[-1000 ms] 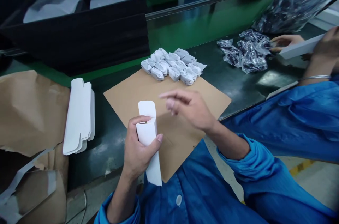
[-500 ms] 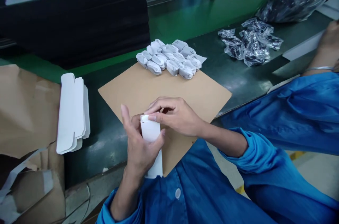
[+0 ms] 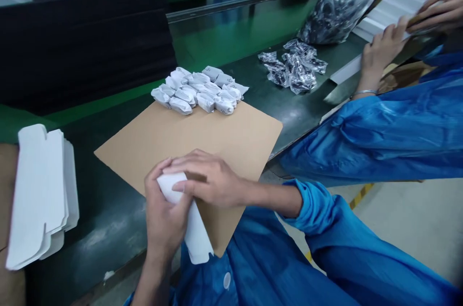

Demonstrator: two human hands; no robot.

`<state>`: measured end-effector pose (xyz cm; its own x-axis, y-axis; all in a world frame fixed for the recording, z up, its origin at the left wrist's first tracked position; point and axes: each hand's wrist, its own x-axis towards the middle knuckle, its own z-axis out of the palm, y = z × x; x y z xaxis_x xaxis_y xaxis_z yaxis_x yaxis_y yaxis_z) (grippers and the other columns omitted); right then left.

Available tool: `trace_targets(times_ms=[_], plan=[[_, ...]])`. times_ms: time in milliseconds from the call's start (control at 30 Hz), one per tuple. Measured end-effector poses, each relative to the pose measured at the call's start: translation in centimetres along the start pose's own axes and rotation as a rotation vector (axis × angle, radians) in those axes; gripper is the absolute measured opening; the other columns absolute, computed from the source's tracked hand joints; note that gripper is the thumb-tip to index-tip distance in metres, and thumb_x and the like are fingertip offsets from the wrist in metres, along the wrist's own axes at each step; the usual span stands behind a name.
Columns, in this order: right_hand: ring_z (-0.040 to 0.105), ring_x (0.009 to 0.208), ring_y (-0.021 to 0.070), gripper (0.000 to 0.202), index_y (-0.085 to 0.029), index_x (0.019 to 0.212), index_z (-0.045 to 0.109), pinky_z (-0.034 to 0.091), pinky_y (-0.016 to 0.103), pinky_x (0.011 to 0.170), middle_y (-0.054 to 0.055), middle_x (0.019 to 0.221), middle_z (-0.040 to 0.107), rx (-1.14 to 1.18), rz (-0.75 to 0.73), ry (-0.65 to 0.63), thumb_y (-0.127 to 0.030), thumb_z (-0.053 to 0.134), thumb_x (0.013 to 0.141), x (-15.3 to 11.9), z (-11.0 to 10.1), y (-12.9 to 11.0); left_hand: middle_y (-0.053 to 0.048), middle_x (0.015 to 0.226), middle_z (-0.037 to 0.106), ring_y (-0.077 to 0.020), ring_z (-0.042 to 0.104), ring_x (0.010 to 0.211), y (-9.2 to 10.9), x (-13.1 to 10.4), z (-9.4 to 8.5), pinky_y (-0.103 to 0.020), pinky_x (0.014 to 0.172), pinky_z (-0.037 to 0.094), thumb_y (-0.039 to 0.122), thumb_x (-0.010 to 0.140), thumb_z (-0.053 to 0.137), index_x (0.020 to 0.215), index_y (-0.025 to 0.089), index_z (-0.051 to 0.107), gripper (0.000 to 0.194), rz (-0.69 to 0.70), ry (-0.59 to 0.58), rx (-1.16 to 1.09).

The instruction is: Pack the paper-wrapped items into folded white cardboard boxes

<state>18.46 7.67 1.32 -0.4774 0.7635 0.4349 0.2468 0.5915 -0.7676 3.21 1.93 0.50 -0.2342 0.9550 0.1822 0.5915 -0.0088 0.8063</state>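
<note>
A narrow white carton [image 3: 197, 233] is tilted above the front corner of a brown cardboard sheet [image 3: 220, 139]. My left hand [image 3: 164, 214] is wrapped around its upper part. My right hand [image 3: 208, 178] grips the carton's top end, thumb on the end face and fingers along the far side, partly hidden. The end under my thumb looks closed; the lower end has loose flap edges. At the back of the sheet lies a heap of small paper-wrapped packets [image 3: 197, 89].
Flattened white cartons [image 3: 43, 195] are stacked at the left. Black trays [image 3: 83, 41] stand behind. Clear-wrapped parts [image 3: 294, 67] and a full plastic bag [image 3: 342, 5] lie right. A co-worker's hands [image 3: 385, 53] handle white cartons [image 3: 408, 5] there.
The carton's top flap, partly raised before, now looks pressed down. My left fingers have closed around the carton and it leans more. The view has turned right, showing the co-worker's hands.
</note>
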Motion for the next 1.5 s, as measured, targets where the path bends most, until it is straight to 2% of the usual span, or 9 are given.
trace_targets(times_ms=[233,433,633,800,933,1133,1267,1367,1500], plan=[[0.058,0.116,0.0336,0.03,-0.012,0.123,0.057,0.045,0.043,0.092,0.02,0.121,0.065,-0.869,0.548,-0.002,-0.027,0.05,0.098,3.7,-8.1,7.0,-0.004,0.095,0.064,-0.0161,0.054,0.064,-2.9,3.1,0.6,-0.026,0.051,0.044,0.058,0.082,0.063,0.119,0.026,0.06,0.049,-0.414,-0.068,-0.217],[0.066,0.099,0.0276,0.035,-0.019,0.123,0.053,0.048,0.035,0.079,0.013,0.113,0.071,-0.827,0.526,-0.039,-0.041,0.055,0.096,3.1,-6.6,7.6,-0.002,0.076,0.064,-0.0165,0.05,0.056,-4.3,5.1,-1.8,-0.025,0.047,0.036,0.062,0.078,0.061,0.112,0.023,0.066,0.053,-0.335,-0.177,0.004],[0.068,0.095,0.0297,0.031,-0.015,0.122,0.054,0.047,0.038,0.078,0.017,0.106,0.072,-0.764,0.559,0.009,-0.033,0.049,0.097,4.4,-6.4,7.3,-0.005,0.099,0.07,-0.0188,0.057,0.076,-6.9,7.6,-4.8,-0.025,0.057,0.041,0.058,0.074,0.07,0.108,0.024,0.071,0.048,-0.258,-0.206,0.021],[0.068,0.072,0.0161,0.023,-0.019,0.102,0.065,0.048,0.026,0.069,0.003,0.081,0.072,-0.587,0.499,-0.124,-0.038,0.053,0.096,1.6,-7.2,6.5,0.0,0.089,0.066,-0.0141,0.056,0.069,-4.3,6.3,-4.5,-0.026,0.054,0.046,0.048,0.074,0.073,0.107,0.023,0.068,0.041,-0.427,0.158,-0.315],[0.066,0.098,0.0216,0.026,-0.017,0.11,0.067,0.049,0.033,0.085,0.01,0.106,0.072,-0.576,0.43,-0.178,-0.036,0.055,0.096,-0.8,-6.9,5.4,0.003,0.102,0.063,-0.0196,0.063,0.105,-3.3,6.0,-3.1,-0.04,0.091,0.053,0.042,0.087,0.059,0.105,0.025,0.06,0.025,-0.241,0.508,-0.419],[0.056,0.115,0.0274,0.041,-0.013,0.134,0.055,0.046,0.042,0.1,0.015,0.125,0.063,-0.658,0.145,-0.469,-0.026,0.055,0.095,-1.7,-6.9,5.0,-0.013,0.121,0.062,-0.0387,0.055,0.124,-4.9,4.7,-4.4,-0.064,0.106,0.042,0.045,0.085,0.062,0.113,0.018,0.06,0.039,-0.085,0.18,0.312],[0.057,0.111,0.0284,0.037,-0.012,0.129,0.059,0.048,0.041,0.096,0.015,0.118,0.063,-0.679,0.174,-0.469,-0.025,0.056,0.094,-1.3,-7.3,5.5,-0.013,0.149,0.049,-0.0369,0.041,0.141,-3.0,3.3,-4.5,-0.06,0.116,0.032,0.051,0.087,0.063,0.144,0.027,0.045,0.064,0.511,-0.28,0.451],[0.06,0.108,0.0297,0.035,-0.011,0.124,0.062,0.049,0.043,0.094,0.016,0.112,0.065,-0.689,0.225,-0.411,-0.026,0.061,0.092,-1.5,-7.5,5.5,-0.007,0.147,0.051,-0.0295,0.048,0.136,-1.8,3.4,-2.6,-0.053,0.114,0.037,0.036,0.096,0.052,0.147,0.037,0.042,0.052,0.749,-0.678,0.519],[0.065,0.1,0.0249,0.043,-0.016,0.127,0.059,0.053,0.039,0.09,0.012,0.116,0.067,-0.484,0.346,-0.114,-0.027,0.069,0.087,-4.1,-7.3,3.8,-0.009,0.126,0.062,-0.0258,0.06,0.106,-2.1,3.4,-1.1,-0.043,0.092,0.051,0.021,0.098,0.04,0.144,0.044,0.047,0.052,0.754,-0.743,0.592]])
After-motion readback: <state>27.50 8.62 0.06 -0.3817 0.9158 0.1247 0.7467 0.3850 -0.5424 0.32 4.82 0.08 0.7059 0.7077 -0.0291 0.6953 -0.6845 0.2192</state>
